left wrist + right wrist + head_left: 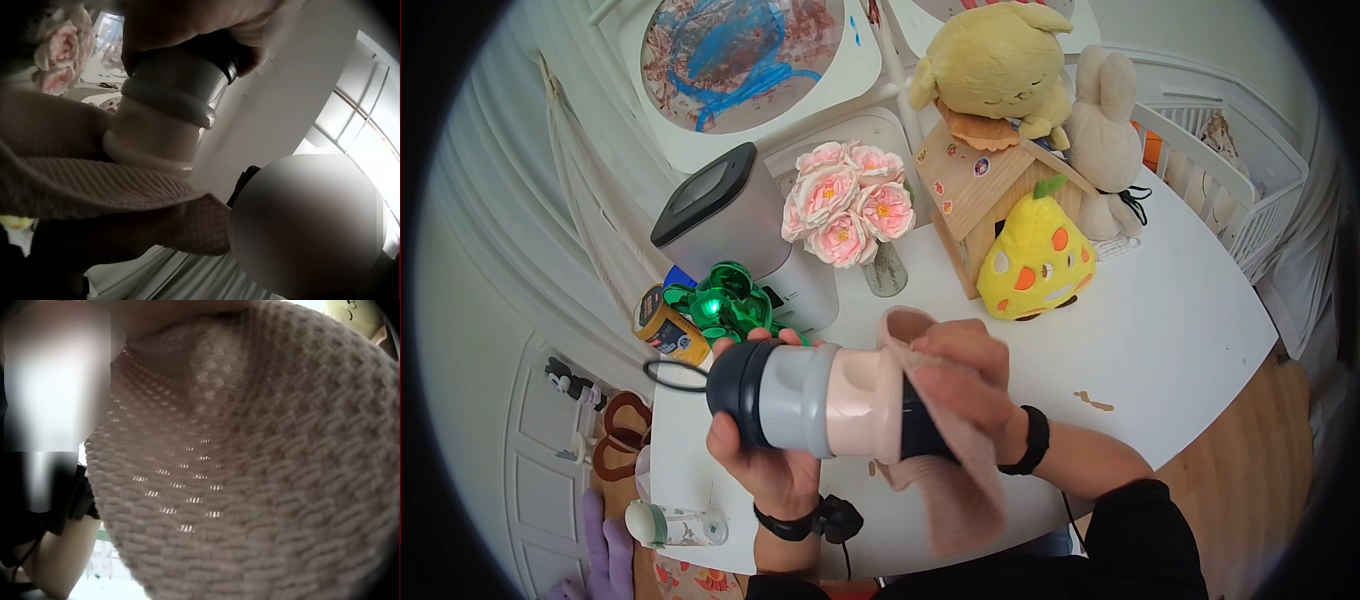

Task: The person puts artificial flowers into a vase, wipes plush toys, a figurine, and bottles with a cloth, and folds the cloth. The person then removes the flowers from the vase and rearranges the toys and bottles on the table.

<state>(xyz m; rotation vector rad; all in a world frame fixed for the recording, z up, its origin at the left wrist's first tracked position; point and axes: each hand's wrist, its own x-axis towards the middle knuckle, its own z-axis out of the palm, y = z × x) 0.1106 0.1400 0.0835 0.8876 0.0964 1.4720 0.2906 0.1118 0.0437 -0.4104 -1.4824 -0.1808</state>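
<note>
A stacked round container [865, 400] lies sideways in the air over the table, with a navy lid, a grey tier, a pink tier and a dark base. My left hand [772, 475] grips it at the lid end, thumb below and fingertips over the top. A loop strap [675, 376] sticks out from the lid. My right hand [975, 370] holds a pink waffle-weave cloth [960, 490] against the base end, and the cloth hangs down below it. In the right wrist view the cloth [250, 462] fills most of the picture. The left wrist view shows the pink tier [153, 137] beside the cloth.
Behind the hands on the white table [1170, 330] stand a vase of pink flowers [850, 205], a grey bin-like appliance [730, 220], a shiny green figure [725, 305], a yellow tub [670, 325], a wooden house [980, 190] and plush toys [1040, 260]. A clear bottle [675, 525] lies front left.
</note>
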